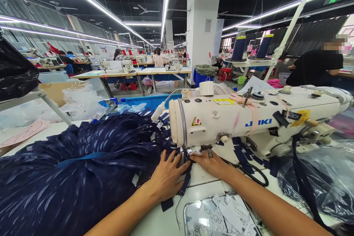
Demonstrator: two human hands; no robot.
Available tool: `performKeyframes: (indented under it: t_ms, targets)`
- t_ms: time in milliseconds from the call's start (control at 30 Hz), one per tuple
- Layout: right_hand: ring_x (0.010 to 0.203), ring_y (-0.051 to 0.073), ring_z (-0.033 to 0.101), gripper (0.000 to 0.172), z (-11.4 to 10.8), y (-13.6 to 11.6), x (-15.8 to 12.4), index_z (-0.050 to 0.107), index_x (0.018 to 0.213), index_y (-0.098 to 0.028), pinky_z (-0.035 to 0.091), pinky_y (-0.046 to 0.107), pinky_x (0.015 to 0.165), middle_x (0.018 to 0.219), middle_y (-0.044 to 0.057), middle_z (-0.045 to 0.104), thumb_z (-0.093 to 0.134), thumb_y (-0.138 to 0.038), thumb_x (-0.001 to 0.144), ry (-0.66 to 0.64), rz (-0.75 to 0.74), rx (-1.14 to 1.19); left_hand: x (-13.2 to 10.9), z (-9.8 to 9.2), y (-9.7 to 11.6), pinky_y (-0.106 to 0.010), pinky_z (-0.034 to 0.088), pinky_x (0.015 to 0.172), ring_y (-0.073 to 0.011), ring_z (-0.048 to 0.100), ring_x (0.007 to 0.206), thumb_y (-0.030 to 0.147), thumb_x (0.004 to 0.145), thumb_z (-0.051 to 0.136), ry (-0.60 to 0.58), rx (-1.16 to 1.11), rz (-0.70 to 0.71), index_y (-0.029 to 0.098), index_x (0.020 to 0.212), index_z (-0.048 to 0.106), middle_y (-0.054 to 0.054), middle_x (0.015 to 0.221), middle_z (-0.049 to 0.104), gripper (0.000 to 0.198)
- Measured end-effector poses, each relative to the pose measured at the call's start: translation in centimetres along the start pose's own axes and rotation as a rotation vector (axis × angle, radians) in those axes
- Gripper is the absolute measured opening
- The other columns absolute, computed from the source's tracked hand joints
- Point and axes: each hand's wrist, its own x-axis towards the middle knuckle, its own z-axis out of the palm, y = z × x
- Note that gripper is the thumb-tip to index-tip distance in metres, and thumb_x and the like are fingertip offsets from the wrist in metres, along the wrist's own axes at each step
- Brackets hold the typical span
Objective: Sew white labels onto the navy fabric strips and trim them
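My left hand (169, 173) lies palm down with its fingers spread, beside the needle area of a white sewing machine (204, 118). Under and beside its fingers is navy strap material (186, 182), with loose threads hanging toward me. My right hand (208, 163) reaches in from the other side, its fingers drawn together at the presser foot (186, 152). What those fingertips press on is too small to make out. Left of my left hand spreads a large bundle of navy straps (91, 177), tied with a blue band (83, 158). Black-handled scissors (260, 175) lie behind my right wrist.
A clear-lidded tray of white labels (218, 215) sits in front of the machine. Navy pieces (243, 155) lie under its arm. A plastic bag (329, 177) is at right, and navy thread cones (238, 48) stand behind. A person in black (312, 64) sits far right.
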Motion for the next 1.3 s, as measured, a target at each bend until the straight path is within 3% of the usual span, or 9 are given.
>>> performKeyframes:
  t_ms: [267, 700, 1167, 1300]
  targets:
    - [0.092, 0.025, 0.061, 0.042, 0.0, -0.8, -0.4, 0.058, 0.112, -0.014, 0.052, 0.036, 0.076, 0.106, 0.01, 0.064, 0.047, 0.002, 0.075, -0.199, 0.086, -0.147, 0.2, -0.2, 0.0, -0.063, 0.022, 0.097, -0.0352, 0.034, 0.123, 0.036, 0.081, 0.052, -0.008, -0.01, -0.025, 0.025, 0.129, 0.041, -0.015, 0.132, 0.043, 0.051]
    - [0.096, 0.022, 0.058, 0.047, -1.1, -1.7, 0.1, 0.051, 0.121, -0.01, 0.051, 0.033, 0.079, 0.106, 0.014, 0.062, 0.041, 0.004, 0.077, -0.309, 0.127, -0.187, 0.4, 0.4, -0.2, -0.063, 0.023, 0.097, -0.0347, 0.034, 0.123, 0.034, 0.082, 0.051, 0.016, 0.003, -0.033, 0.022, 0.129, 0.042, -0.015, 0.13, 0.045, 0.049]
    - [0.095, 0.023, 0.058, 0.047, -1.1, -1.7, 0.3, 0.054, 0.116, -0.012, 0.05, 0.033, 0.08, 0.103, 0.013, 0.063, 0.042, 0.005, 0.074, -0.203, 0.148, -0.169, 0.5, 0.2, 0.1, -0.061, 0.022, 0.099, -0.0344, 0.033, 0.124, 0.026, 0.083, 0.049, 0.023, 0.008, -0.054, 0.02, 0.128, 0.043, -0.016, 0.131, 0.044, 0.046]
    - [0.089, 0.024, 0.06, 0.051, -0.9, -1.6, 0.2, 0.051, 0.12, -0.011, 0.051, 0.033, 0.076, 0.102, 0.013, 0.063, 0.045, 0.005, 0.072, -0.225, 0.145, -0.187, 0.5, -0.2, 0.3, -0.061, 0.023, 0.099, -0.0347, 0.031, 0.125, 0.021, 0.082, 0.05, -0.009, 0.028, -0.077, 0.021, 0.128, 0.043, -0.016, 0.132, 0.043, 0.047]
